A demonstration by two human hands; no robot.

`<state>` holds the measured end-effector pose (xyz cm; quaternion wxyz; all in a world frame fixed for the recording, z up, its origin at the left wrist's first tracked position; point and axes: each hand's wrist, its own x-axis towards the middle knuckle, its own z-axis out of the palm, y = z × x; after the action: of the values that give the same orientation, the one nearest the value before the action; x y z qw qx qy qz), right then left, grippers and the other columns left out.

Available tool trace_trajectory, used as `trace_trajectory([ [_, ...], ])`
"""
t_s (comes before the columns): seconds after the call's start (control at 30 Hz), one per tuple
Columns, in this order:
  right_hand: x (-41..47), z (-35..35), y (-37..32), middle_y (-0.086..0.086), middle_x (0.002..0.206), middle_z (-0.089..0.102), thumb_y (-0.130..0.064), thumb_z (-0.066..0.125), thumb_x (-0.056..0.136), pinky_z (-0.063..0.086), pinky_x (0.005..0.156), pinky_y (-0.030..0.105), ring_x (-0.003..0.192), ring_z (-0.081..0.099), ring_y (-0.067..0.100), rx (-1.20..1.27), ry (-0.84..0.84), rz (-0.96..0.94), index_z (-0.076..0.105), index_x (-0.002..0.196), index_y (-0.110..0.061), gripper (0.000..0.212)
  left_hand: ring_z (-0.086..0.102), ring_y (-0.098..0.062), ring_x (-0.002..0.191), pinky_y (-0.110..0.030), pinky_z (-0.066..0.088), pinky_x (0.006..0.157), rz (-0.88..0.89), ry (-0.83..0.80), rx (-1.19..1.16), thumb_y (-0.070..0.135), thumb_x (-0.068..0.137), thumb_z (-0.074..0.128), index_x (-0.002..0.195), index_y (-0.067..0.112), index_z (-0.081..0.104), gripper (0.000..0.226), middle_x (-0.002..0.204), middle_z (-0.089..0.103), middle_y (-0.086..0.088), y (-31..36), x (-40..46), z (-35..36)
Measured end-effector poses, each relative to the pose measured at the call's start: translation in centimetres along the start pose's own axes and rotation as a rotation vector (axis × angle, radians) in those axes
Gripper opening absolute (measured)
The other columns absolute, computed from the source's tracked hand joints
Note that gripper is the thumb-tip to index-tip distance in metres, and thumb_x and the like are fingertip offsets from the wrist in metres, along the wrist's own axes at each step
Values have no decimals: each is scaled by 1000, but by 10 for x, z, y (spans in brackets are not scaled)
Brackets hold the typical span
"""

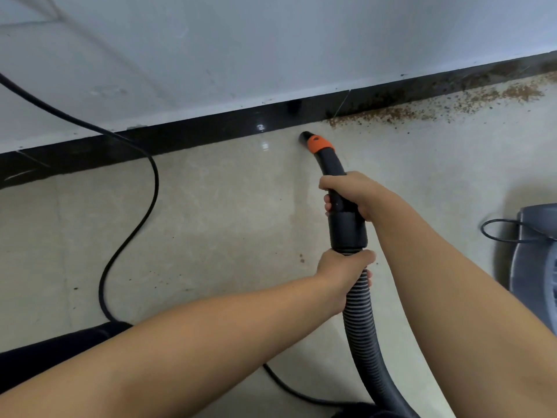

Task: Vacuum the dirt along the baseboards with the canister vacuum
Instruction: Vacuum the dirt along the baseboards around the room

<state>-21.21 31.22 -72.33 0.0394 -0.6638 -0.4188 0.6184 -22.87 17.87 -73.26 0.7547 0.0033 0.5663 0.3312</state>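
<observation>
The vacuum nozzle (pixel 316 144) points away toward the black baseboard (pixel 211 131), just left of the dirt (pixel 422 113). The right hand (pixel 351 193) grips the handle; the left hand (pixel 343 267) clasps the hose (pixel 360 321) behind.

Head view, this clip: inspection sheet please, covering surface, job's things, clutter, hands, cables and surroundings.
Surface: pale tiled floor, a few dark specks near the hose.
Job's things: nozzle at the black baseboard; brown dirt along the baseboard to its right; grey vacuum body at right edge.
Clutter: nothing seen.
Hands: right hand grips the black handle; left hand grips the ribbed hose below the cuff.
Cables: black cord loops across the floor at left; a thin loop by the vacuum body.
Surroundings: white wall, scuffed.
</observation>
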Motion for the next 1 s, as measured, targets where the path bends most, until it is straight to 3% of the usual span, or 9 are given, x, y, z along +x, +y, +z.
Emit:
trace_trajectory([
  [0.13,-11,-3,-2,6,58,57,-10,60,84,53,51,27,45,55,16,-97,-127,28,51,88,-8,11,61,-16,57,-20,52,50,-17,5,-107,17,82,70,101,7,64,22,72,65,-4,-11,-9,16],
  [0.3,-9,-26,16,8,61,57,-9,61,83,53,55,29,43,56,16,-16,43,32,50,89,-6,12,55,-14,51,-18,47,46,-41,-49,-47,13,84,66,93,7,58,14,67,59,-6,-14,-9,25],
  [0.4,-4,-31,28,10,65,57,-9,60,83,52,53,28,42,55,17,58,113,17,49,93,-5,15,55,-16,54,-22,49,52,-47,-44,20,12,86,64,89,8,56,10,67,59,-6,-16,-4,23],
  [1.0,47,-37,-4,10,63,54,-6,58,84,46,41,20,43,51,18,194,107,-89,47,88,-5,11,55,-16,54,-22,49,52,30,72,69,14,87,66,95,6,58,14,69,59,-8,24,47,26],
])
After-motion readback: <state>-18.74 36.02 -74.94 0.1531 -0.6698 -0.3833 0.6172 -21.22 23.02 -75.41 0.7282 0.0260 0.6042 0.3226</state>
